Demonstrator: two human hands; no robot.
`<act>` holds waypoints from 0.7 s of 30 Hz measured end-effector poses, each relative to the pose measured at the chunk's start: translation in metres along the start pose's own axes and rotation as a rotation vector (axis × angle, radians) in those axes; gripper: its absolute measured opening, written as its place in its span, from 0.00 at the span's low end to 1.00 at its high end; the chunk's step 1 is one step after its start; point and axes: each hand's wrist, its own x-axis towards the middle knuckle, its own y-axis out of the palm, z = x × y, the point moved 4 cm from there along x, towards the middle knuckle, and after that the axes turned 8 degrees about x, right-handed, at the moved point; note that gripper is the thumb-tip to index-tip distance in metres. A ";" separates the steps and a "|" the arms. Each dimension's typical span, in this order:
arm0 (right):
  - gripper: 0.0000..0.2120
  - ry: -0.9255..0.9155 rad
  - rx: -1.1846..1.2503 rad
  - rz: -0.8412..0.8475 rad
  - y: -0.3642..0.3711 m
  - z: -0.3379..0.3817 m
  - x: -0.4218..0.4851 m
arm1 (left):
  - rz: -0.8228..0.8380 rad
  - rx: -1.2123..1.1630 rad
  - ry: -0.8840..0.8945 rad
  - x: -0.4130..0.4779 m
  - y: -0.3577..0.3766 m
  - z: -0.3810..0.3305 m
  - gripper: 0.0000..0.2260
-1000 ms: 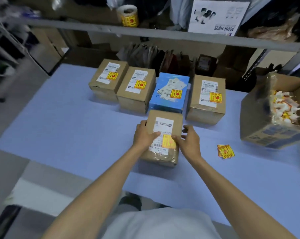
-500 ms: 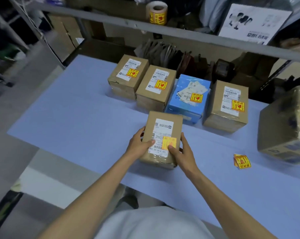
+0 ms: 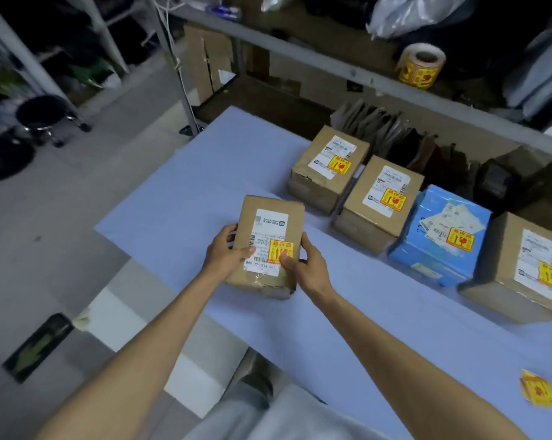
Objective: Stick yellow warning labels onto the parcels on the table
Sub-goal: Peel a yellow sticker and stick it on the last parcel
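Between left hand (image 3: pixel 225 253) and right hand (image 3: pixel 308 266), in both their grips, parcel (image 3: pixel 270 214), yellow label (image 3: pixel 280 249) seemingly under thumb.

Table (image 3: pixel 205 173): pale blue-lilac top, left corner jutting over grey floor
Near parcel (image 3: pixel 270 223): brown carton towards the front left, apart from the others, long side running away from the viewer
Yellow label (image 3: pixel 280 251): on the near parcel's top, over the near right corner of its white slip
Back row: four parcels side by side along the far edge
First brown box (image 3: pixel 327 168): leftmost
Second brown box (image 3: pixel 379 201): just beside the first
Blue parcel (image 3: pixel 439 239): glossy wrap, third along
End brown box (image 3: pixel 522 265): rightmost
Row markings: white slip and yellow sticker on each top
Loose labels (image 3: pixel 538 393): yellow, flat, front right, well apart from every parcel
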 end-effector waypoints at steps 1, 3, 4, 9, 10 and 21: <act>0.20 -0.003 -0.020 0.005 0.010 0.007 0.010 | -0.017 0.007 0.003 0.008 -0.011 -0.001 0.28; 0.21 -0.004 -0.026 0.007 0.029 0.019 0.033 | -0.038 0.017 0.007 0.027 -0.030 -0.003 0.28; 0.23 0.003 -0.023 0.001 0.037 0.026 0.044 | -0.042 0.013 0.005 0.038 -0.038 -0.006 0.28; 0.21 -0.017 -0.065 -0.064 0.058 0.066 0.097 | -0.053 0.045 -0.001 0.102 -0.066 -0.031 0.25; 0.19 -0.028 -0.089 -0.075 0.060 0.073 0.108 | -0.048 0.054 -0.001 0.115 -0.069 -0.038 0.24; 0.30 0.024 -0.100 -0.152 0.034 0.119 0.225 | 0.057 0.182 0.153 0.255 -0.064 -0.127 0.24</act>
